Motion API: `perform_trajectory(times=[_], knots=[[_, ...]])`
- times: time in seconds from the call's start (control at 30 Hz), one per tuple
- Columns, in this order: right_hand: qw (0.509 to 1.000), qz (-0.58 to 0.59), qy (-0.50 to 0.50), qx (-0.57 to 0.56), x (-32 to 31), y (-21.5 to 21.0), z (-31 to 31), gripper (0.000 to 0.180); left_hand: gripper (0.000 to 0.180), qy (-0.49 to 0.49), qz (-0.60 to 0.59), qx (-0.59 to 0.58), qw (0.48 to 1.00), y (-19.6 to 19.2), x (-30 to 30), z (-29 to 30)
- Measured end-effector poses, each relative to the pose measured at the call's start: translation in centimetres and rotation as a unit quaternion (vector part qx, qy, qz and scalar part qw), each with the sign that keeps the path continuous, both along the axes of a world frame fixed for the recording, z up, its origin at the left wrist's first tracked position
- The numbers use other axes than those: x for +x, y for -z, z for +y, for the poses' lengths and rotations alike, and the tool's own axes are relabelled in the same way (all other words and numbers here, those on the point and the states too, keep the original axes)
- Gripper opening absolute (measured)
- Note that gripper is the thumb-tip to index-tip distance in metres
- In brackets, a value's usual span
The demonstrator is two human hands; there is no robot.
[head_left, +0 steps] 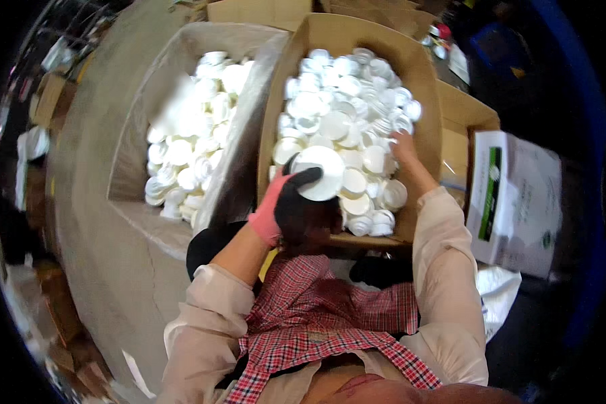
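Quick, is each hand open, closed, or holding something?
Left hand: closed on a round white lid.
Right hand: among white lids in the cardboard box; whether it holds one cannot be told.

Strong lt, src unclear from where I'm standing, hits the white pcs (pixel 343 87) w/ near blown-out glare, while the floor (pixel 91 168) looks dull & the far R v. dim, a hazy blur smears over the L box (pixel 131 161), and outer edges bow toward blk corners.
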State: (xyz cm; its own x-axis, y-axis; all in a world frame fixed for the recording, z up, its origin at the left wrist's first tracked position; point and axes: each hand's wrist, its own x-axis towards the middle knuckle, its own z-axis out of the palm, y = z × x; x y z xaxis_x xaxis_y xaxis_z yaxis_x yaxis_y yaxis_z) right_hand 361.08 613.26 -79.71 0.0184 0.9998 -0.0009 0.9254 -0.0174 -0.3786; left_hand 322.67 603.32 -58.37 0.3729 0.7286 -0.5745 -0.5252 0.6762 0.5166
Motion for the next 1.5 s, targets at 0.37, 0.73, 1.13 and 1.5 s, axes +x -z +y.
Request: perform_trajectory(times=[0.37, 0.73, 1.13, 1.5], knots=[[0.982, 0.185, 0.015, 0.036, -1.4, -4.6, -0.8, 0.032, 0.064, 0.129, 0.219, 0.473, 0.844, -0.4, -1.5, 1.5], [0.744, 0.659, -0.057, -0.093, -15.3, -26.8, -14.0, 0.03, 0.085, 0.073, 0.326, 0.542, 0.771, -4.0, 1.7, -1.6], [0.891, 0.413, -0.122, 0.144, -18.7, -27.4, -17.1, 0.075, 0.056, 0.006, 0.08, 0.434, 0.897, -1.6, 3.1, -2.1], [0.921, 0.243, -0.101, 0.287, -19.5, -27.8, -17.5, 0.073, 0.061, 0.001, 0.019, 0.397, 0.918, -3.7, 4.8, -3.6]])
